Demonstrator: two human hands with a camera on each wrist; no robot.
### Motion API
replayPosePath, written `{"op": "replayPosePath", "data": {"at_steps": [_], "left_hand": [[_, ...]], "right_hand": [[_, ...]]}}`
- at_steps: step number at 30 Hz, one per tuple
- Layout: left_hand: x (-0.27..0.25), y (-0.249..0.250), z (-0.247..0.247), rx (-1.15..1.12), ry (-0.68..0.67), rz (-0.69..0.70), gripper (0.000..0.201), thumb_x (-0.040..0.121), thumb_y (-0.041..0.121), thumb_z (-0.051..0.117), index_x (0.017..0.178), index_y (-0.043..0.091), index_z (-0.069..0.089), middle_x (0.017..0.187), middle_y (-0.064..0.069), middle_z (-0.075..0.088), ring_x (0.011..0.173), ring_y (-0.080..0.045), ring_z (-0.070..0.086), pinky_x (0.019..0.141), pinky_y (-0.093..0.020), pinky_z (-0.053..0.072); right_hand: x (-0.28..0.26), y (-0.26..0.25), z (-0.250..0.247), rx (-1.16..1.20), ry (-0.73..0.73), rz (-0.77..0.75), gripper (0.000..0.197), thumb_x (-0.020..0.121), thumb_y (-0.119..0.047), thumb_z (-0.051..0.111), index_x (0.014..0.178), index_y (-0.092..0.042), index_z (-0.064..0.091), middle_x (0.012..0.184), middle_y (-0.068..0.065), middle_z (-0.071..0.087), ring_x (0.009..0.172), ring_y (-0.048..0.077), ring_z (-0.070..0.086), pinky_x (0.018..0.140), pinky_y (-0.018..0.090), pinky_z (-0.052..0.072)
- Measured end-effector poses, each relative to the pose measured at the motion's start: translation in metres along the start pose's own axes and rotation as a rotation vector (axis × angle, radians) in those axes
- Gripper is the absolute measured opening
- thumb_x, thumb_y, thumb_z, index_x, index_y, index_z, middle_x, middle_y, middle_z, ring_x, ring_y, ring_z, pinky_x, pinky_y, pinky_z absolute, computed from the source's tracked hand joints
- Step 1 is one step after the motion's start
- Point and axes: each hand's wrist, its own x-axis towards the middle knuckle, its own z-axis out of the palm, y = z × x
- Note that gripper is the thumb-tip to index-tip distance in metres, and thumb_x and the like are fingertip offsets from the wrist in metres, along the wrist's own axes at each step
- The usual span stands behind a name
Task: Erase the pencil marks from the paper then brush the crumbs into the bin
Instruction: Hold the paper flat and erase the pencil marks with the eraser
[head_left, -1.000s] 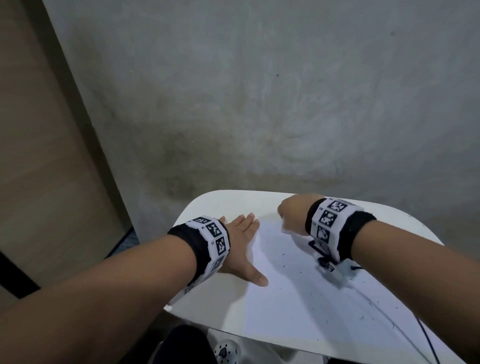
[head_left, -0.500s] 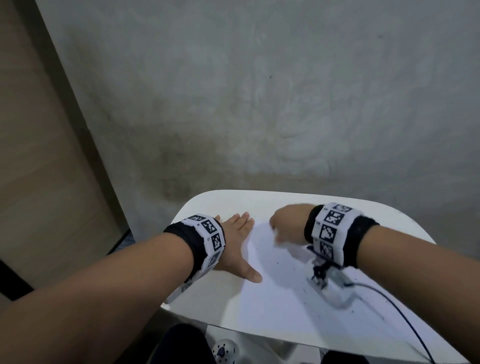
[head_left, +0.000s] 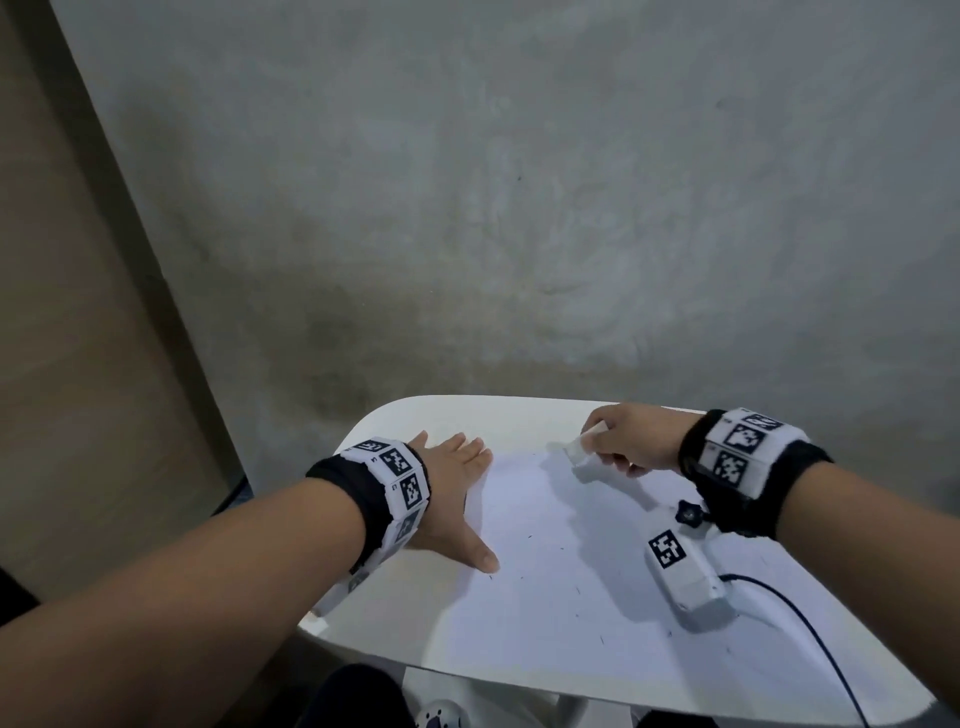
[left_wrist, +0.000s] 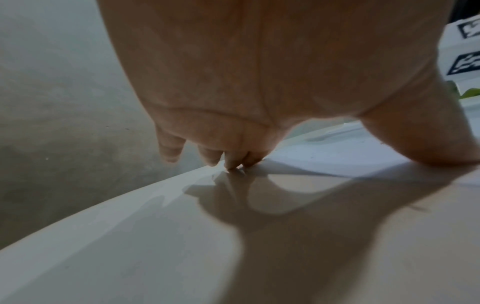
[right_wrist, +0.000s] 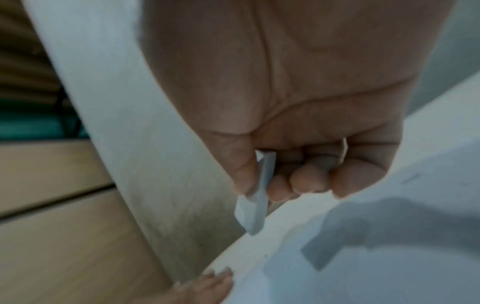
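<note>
A white sheet of paper (head_left: 561, 566) lies on a small white table (head_left: 395, 629), dotted with dark eraser crumbs (head_left: 576, 590). My left hand (head_left: 457, 499) lies flat with straight fingers on the paper's left edge, thumb spread toward me; the same left hand (left_wrist: 233, 131) presses its fingertips (left_wrist: 233, 164) on the tabletop. My right hand (head_left: 628, 439) pinches a white eraser (head_left: 584, 447) over the paper's far right corner. In the right wrist view the eraser (right_wrist: 255, 205) sits between thumb and curled fingers of the right hand (right_wrist: 298, 123), a little above the paper (right_wrist: 389, 257).
A grey concrete wall (head_left: 519, 208) rises right behind the table. A wooden panel (head_left: 78, 338) stands at the left. A black cable (head_left: 810, 629) trails from my right wrist camera (head_left: 685, 571) over the table's right side. No bin shows in any view.
My right hand has moved right and lifted with the eraser, from the paper's far middle to its far right corner. The left hand has stayed flat on the paper's left edge.
</note>
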Motion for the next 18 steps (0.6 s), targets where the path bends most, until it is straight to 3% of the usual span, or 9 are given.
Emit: {"op": "replayPosePath", "data": {"at_steps": [4, 5, 7, 9, 10, 12, 14, 16, 18], "left_hand": [[0.000, 0.003, -0.010, -0.048, 0.101, 0.036, 0.114, 0.078, 0.079, 0.054, 0.158, 0.023, -0.004, 0.166, 0.003, -0.010, 0.152, -0.016, -0.011, 0.122, -0.047, -0.005], [0.001, 0.006, -0.015, -0.092, 0.148, 0.067, 0.112, 0.079, 0.077, 0.056, 0.159, 0.024, -0.001, 0.167, 0.003, -0.004, 0.153, -0.017, -0.005, 0.122, -0.044, -0.001], [0.002, 0.018, -0.030, -0.250, 0.254, 0.151, 0.100, 0.082, 0.065, 0.064, 0.158, 0.025, 0.013, 0.165, 0.001, 0.018, 0.149, -0.018, 0.022, 0.119, -0.035, 0.019], [0.003, 0.034, -0.042, -0.479, 0.338, 0.221, 0.080, 0.086, 0.050, 0.071, 0.152, 0.025, 0.032, 0.145, 0.004, 0.047, 0.125, -0.015, 0.052, 0.100, -0.025, 0.039], [0.003, 0.043, -0.047, -0.572, 0.364, 0.249, 0.069, 0.087, 0.044, 0.072, 0.145, 0.024, 0.042, 0.129, 0.007, 0.055, 0.108, -0.012, 0.059, 0.088, -0.022, 0.043], [0.007, 0.052, -0.050, -0.673, 0.417, 0.276, 0.045, 0.087, 0.034, 0.075, 0.125, 0.020, 0.056, 0.099, 0.014, 0.058, 0.080, -0.003, 0.056, 0.068, -0.015, 0.041], [0.012, 0.052, -0.049, -0.765, 0.435, 0.290, 0.020, 0.088, 0.026, 0.075, 0.101, 0.020, 0.060, 0.082, 0.014, 0.059, 0.065, 0.001, 0.053, 0.058, -0.012, 0.039], [0.016, 0.043, -0.048, -0.811, 0.427, 0.266, 0.015, 0.088, 0.019, 0.074, 0.090, 0.021, 0.059, 0.078, 0.009, 0.064, 0.061, -0.001, 0.057, 0.058, -0.015, 0.042], [0.021, 0.025, -0.046, -0.778, 0.457, 0.170, 0.012, 0.089, 0.017, 0.073, 0.094, 0.017, 0.063, 0.087, 0.002, 0.068, 0.067, -0.007, 0.060, 0.061, -0.018, 0.044]], "right_hand": [[-0.013, 0.013, -0.001, 0.327, 0.012, -0.047, 0.010, 0.094, -0.009, 0.055, 0.085, -0.013, 0.057, 0.071, 0.003, 0.059, 0.060, 0.014, 0.050, 0.059, 0.023, 0.044], [-0.015, 0.014, 0.000, 0.358, -0.001, -0.056, 0.012, 0.094, -0.007, 0.055, 0.084, -0.013, 0.057, 0.072, 0.004, 0.061, 0.060, 0.014, 0.052, 0.060, 0.023, 0.045], [-0.019, 0.013, 0.004, 0.390, -0.038, -0.074, 0.013, 0.093, -0.005, 0.056, 0.082, -0.012, 0.055, 0.072, 0.004, 0.064, 0.059, 0.012, 0.055, 0.060, 0.022, 0.046], [-0.022, 0.010, 0.007, 0.404, -0.067, -0.101, 0.013, 0.093, -0.006, 0.058, 0.082, -0.012, 0.054, 0.073, 0.005, 0.067, 0.058, 0.011, 0.058, 0.058, 0.020, 0.046], [-0.024, 0.008, 0.008, 0.410, -0.073, -0.115, 0.013, 0.092, -0.007, 0.060, 0.082, -0.012, 0.053, 0.073, 0.005, 0.068, 0.057, 0.011, 0.060, 0.058, 0.019, 0.046], [-0.025, 0.006, 0.010, 0.405, -0.069, -0.134, 0.012, 0.092, -0.011, 0.061, 0.085, -0.012, 0.051, 0.073, 0.003, 0.070, 0.058, 0.011, 0.062, 0.059, 0.020, 0.046], [-0.025, 0.008, 0.009, 0.387, -0.048, -0.122, 0.012, 0.094, -0.019, 0.060, 0.088, -0.012, 0.051, 0.076, 0.002, 0.072, 0.061, 0.012, 0.063, 0.060, 0.022, 0.045], [-0.023, 0.015, 0.003, 0.354, -0.002, -0.089, 0.015, 0.097, -0.025, 0.055, 0.089, -0.013, 0.052, 0.083, 0.004, 0.073, 0.067, 0.016, 0.064, 0.062, 0.024, 0.045], [-0.019, 0.028, -0.009, 0.132, 0.083, -0.068, 0.017, 0.097, -0.028, 0.054, 0.088, -0.013, 0.054, 0.088, 0.006, 0.072, 0.073, 0.018, 0.062, 0.063, 0.026, 0.045]]}}
